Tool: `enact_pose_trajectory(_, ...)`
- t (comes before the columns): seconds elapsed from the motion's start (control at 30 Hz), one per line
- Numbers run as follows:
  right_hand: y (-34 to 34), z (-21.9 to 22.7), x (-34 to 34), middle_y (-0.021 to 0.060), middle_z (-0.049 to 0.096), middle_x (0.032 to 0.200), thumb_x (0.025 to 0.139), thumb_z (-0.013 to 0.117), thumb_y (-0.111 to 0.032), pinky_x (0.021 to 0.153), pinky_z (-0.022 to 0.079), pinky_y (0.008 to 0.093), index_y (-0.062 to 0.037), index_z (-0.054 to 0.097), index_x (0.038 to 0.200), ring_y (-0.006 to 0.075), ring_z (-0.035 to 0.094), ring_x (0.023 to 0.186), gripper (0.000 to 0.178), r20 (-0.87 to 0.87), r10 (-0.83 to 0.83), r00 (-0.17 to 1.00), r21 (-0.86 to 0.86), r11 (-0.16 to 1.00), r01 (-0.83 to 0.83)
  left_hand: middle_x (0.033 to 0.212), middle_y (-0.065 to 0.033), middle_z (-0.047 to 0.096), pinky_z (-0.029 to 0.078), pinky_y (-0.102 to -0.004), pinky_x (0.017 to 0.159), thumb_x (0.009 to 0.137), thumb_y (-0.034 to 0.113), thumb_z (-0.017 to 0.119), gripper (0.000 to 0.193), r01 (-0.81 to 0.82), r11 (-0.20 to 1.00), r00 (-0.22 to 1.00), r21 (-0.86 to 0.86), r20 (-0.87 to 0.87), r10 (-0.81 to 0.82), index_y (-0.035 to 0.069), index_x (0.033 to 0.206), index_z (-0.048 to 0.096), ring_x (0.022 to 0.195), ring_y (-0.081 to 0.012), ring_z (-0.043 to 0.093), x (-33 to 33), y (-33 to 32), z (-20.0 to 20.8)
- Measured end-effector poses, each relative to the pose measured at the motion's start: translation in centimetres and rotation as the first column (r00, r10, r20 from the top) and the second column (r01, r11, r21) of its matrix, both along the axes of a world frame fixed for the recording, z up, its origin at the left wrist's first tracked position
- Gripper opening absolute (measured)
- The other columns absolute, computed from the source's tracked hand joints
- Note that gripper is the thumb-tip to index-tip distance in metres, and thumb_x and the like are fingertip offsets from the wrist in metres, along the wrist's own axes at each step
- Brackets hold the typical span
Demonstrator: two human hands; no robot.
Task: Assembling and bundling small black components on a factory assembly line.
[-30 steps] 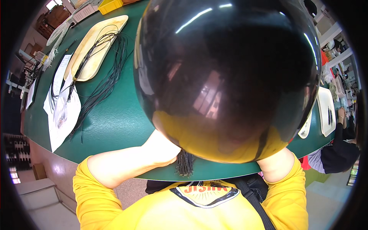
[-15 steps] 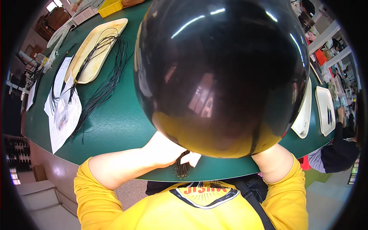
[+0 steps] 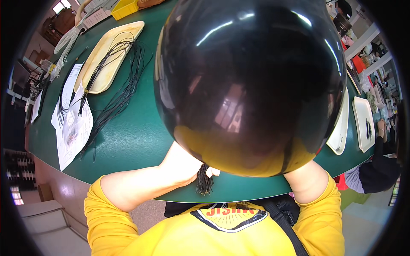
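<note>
A large, glossy black rounded dome (image 3: 252, 85) fills the middle of the view and covers most of both hands. At the table's near edge, my left hand (image 3: 183, 164) is closed around a bundle of thin black wires (image 3: 204, 182). The wires' loose ends hang toward me, with small light tips. Pale fingertips (image 3: 212, 171) show just right of the bundle; I cannot tell which hand they belong to. Of my right arm, only the forearm (image 3: 303, 177) and wrist region show below the dome's right side; the fingers of that hand are hidden.
On the green table (image 3: 128, 145), a long cream tray (image 3: 106, 64) lies at left with black wires (image 3: 121, 98) across and beside it. Papers and a clear bag (image 3: 70, 132) lie nearer. Two pale trays (image 3: 363, 123) are at right, by another person's arm (image 3: 376, 149). A yellow bin (image 3: 124, 8) stands at back.
The view has shifted slightly, with the dome and table a little farther right in it. The fingertips beside the wire bundle show a bit less; my left hand still grips the bundle.
</note>
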State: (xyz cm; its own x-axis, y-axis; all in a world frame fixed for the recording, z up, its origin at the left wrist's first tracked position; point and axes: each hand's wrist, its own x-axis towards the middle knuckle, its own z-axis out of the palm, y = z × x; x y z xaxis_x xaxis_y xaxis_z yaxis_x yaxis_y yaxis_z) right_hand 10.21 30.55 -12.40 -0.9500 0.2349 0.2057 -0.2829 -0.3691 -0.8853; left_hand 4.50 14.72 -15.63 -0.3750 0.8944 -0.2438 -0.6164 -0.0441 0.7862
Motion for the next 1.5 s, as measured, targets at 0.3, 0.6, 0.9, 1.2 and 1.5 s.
enact_pose_trajectory(0.3,-0.2,0.1,0.3,0.0137,0.039,0.13,0.08,0.06,-0.005,0.099,0.035,0.0337,0.0016,0.03,0.131,0.0222,0.041,0.118,0.06,0.019,0.031,0.999,-0.033,0.999,-0.03,0.061,-0.0086,0.056,0.043,-0.0246,0.043,0.083,0.004,0.052,0.006,0.005,1.0,0.998,-0.023,0.055,-0.003,0.0,0.082,0.056,0.045,-0.0142,0.052,0.6,0.3,1.3)
enact_pose_trajectory(0.6,-0.4,-0.1,0.9,0.0137,0.039,0.13,0.081,0.059,-0.005,0.099,0.036,0.0337,0.0015,0.03,0.131,0.0223,0.041,0.118,0.059,0.071,0.14,0.988,-0.042,0.99,-0.137,0.061,-0.0092,0.057,0.046,-0.0261,0.044,0.082,0.006,0.054,0.006,0.025,0.999,0.991,-0.028,0.129,-0.021,0.0,0.083,0.056,0.049,-0.0158,0.055,0.3,0.2,1.1)
enact_pose_trajectory(0.9,-0.7,-0.4,0.9,0.0136,0.039,0.13,0.081,0.059,-0.005,0.098,0.036,0.0338,0.0015,0.03,0.131,0.0223,0.041,0.118,0.058,0.087,0.172,0.981,-0.027,0.985,-0.17,0.067,-0.0106,0.057,0.046,-0.0273,0.046,0.085,0.011,0.052,0.013,0.01,0.998,0.987,0.058,0.159,-0.02,-0.001,0.09,0.055,0.051,-0.0169,0.055,0.4,0.0,-0.5)
enact_pose_trajectory(1.2,-0.1,0.5,0.4,0.0136,0.039,0.13,0.082,0.058,-0.005,0.098,0.036,0.0338,0.0015,0.03,0.131,0.0223,0.041,0.118,0.057,0.058,0.076,0.995,-0.113,0.991,-0.069,0.072,-0.0127,0.059,0.048,-0.0279,0.048,0.085,0.011,0.052,0.014,-0.012,1.0,0.986,0.016,0.167,0.009,-0.001,0.091,0.055,0.054,-0.018,0.057,0.4,-0.3,-1.1)
enact_pose_trajectory(1.5,-0.4,0.8,1.0,0.0136,0.039,0.13,0.082,0.058,-0.005,0.098,0.037,0.0338,0.0014,0.03,0.131,0.0224,0.041,0.118,0.056,0.118,0.105,0.988,-0.225,0.971,-0.076,0.071,-0.0117,0.06,0.049,-0.0284,0.048,0.086,0.014,0.05,0.016,-0.001,0.993,0.985,0.114,0.169,-0.019,0.0,0.089,0.056,0.054,-0.0183,0.058,0.1,-0.2,-1.5)
